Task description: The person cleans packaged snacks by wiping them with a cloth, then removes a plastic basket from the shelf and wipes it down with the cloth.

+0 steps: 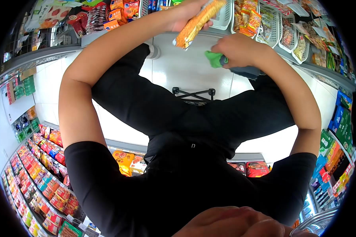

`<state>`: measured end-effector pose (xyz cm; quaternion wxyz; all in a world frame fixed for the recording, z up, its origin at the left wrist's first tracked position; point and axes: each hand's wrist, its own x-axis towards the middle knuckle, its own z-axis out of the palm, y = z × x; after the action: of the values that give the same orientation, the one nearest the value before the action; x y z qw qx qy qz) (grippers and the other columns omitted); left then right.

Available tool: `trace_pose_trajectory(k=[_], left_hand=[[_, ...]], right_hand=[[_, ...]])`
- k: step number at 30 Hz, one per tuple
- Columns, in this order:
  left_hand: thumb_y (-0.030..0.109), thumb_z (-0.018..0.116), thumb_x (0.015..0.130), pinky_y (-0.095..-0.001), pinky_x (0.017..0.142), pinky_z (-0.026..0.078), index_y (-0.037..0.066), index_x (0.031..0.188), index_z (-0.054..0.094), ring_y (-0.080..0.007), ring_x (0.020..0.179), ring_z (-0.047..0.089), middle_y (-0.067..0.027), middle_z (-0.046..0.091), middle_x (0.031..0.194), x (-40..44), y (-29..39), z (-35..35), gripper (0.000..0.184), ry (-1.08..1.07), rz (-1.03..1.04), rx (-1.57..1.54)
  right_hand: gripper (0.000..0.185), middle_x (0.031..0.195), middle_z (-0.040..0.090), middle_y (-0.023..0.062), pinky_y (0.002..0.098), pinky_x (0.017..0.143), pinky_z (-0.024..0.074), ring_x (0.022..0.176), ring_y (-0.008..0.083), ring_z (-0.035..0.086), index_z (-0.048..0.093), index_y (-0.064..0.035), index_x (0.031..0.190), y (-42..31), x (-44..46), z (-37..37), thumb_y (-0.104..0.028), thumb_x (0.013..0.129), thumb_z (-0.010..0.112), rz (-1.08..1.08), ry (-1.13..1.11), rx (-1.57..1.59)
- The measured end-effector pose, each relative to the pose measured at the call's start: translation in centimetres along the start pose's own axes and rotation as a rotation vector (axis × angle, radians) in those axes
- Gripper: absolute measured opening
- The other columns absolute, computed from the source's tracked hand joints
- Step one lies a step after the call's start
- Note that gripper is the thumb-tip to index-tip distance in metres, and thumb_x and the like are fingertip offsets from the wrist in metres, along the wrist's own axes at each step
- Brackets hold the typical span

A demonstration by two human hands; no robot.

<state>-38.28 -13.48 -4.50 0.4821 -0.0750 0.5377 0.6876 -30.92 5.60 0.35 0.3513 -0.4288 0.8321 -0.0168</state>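
My left hand (pixel 182 15) is closed around a long golden-yellow snack packet (pixel 199 23) with shiny ends. It holds the packet tilted, its lower end above the floor and its upper end by the shelf at the top of the view. My right hand (pixel 235 50) is pinched on a cloth (pixel 214 59), green at the tip and dark grey where it meets the fingers. The cloth and the packet are apart. White plastic baskets (pixel 224 19) with small packets stand on the shelf just beyond both hands.
My knees are spread in front of the shelf edge (pixel 312 71). Between them on the tiled floor (pixel 168 71) is a black folding frame (pixel 194 93). Orange snack packets (pixel 249 21) fill a basket. Stocked racks (pixel 47 177) stand at the left, more goods (pixel 338 130) at the right.
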Motion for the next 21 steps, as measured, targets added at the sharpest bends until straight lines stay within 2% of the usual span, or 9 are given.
trace_pose_trajectory(k=[3,4,7,10,13,14,17,20,21], left_hand=[[0.046,0.066,0.1,-0.0298,0.065,0.057,0.005,0.118,0.061,-0.0141,0.079,0.065,-0.0052,0.065,0.104,-0.8,-0.6,0.5,0.045,-0.1,-0.038,0.301],[0.045,0.079,0.091,-0.0258,0.057,0.053,0.005,0.113,0.062,-0.0109,0.071,0.062,-0.0037,0.063,0.096,-0.3,-1.7,-0.1,0.049,-0.124,-0.022,0.496],[0.032,0.083,0.087,-0.0265,0.057,0.054,0.003,0.111,0.062,-0.0111,0.071,0.063,-0.0062,0.065,0.095,-2.7,-1.4,1.2,0.043,-0.275,-0.128,0.968],[0.032,0.077,0.086,-0.0339,0.066,0.057,-0.002,0.113,0.063,-0.0204,0.081,0.067,-0.0132,0.066,0.095,-1.7,-3.8,-0.3,0.045,-0.488,-0.169,1.146],[0.022,0.072,0.083,-0.0384,0.079,0.056,-0.004,0.111,0.062,-0.0265,0.087,0.066,-0.0146,0.069,0.097,-1.6,-5.5,-0.7,0.04,-0.57,0.091,1.438],[0.025,0.071,0.083,-0.0414,0.089,0.053,-0.004,0.114,0.062,-0.0325,0.097,0.066,-0.0181,0.067,0.107,-1.5,-5.5,-0.7,0.043,-0.613,0.027,1.373],[0.026,0.074,0.082,-0.0423,0.087,0.053,-0.003,0.115,0.064,-0.0329,0.098,0.066,-0.0174,0.063,0.118,-0.5,-6.3,-1.5,0.045,-0.565,0.484,1.582],[0.031,0.076,0.082,-0.0428,0.087,0.054,0.0,0.115,0.066,-0.0341,0.099,0.066,-0.0152,0.058,0.123,-0.3,-5.6,-1.6,0.046,-0.392,0.644,1.722],[0.031,0.076,0.082,-0.0415,0.086,0.055,0.001,0.114,0.067,-0.0328,0.098,0.066,-0.0142,0.059,0.122,-0.4,-5.3,-1.4,0.045,-0.332,0.608,1.72]], right_hand=[[0.043,0.103,0.071,0.0163,0.0489,0.083,0.0558,0.101,0.0374,0.069,0.069,-0.0092,0.114,2.3,-0.1,0.4,-0.024,0.076,0.081,0.126,-0.097,-0.015],[0.046,0.103,0.071,0.017,0.0486,0.085,0.0557,0.103,0.0375,0.069,0.07,-0.0091,0.116,3.0,-0.2,0.4,-0.025,0.075,0.082,0.163,-0.104,-0.013],[0.055,0.105,0.071,0.0192,0.0466,0.089,0.0553,0.105,0.0379,0.069,0.068,-0.0069,0.126,5.5,0.1,0.7,-0.027,0.076,0.081,0.212,-0.048,-0.018],[0.063,0.114,0.07,0.0207,0.0448,0.095,0.0534,0.111,0.0375,0.067,0.064,-0.0017,0.132,7.0,0.1,1.0,-0.027,0.077,0.08,0.233,-0.016,0.033],[0.062,0.114,0.072,0.021,0.043,0.093,0.0553,0.109,0.0362,0.07,0.066,-0.0032,0.132,8.4,0.5,1.9,-0.028,0.077,0.081,0.213,0.003,0.046],[0.061,0.113,0.073,0.0211,0.0422,0.092,0.0563,0.107,0.0356,0.071,0.067,-0.0042,0.131,8.8,0.6,2.2,-0.029,0.077,0.082,0.202,0.004,0.041],[0.065,0.116,0.073,0.0214,0.0412,0.093,0.0563,0.107,0.0353,0.071,0.065,-0.0036,0.135,9.7,0.5,2.8,-0.028,0.077,0.082,0.209,0.024,0.08],[0.057,0.105,0.072,0.0227,0.043,0.09,0.0544,0.103,0.0384,0.069,0.067,0.0012,0.125,10.1,0.1,3.1,-0.024,0.076,0.079,0.225,0.079,0.149],[0.054,0.103,0.072,0.0225,0.0432,0.089,0.0543,0.102,0.0383,0.07,0.068,0.001,0.122,10.2,0.1,3.1,-0.024,0.075,0.079,0.22,0.077,0.158]])
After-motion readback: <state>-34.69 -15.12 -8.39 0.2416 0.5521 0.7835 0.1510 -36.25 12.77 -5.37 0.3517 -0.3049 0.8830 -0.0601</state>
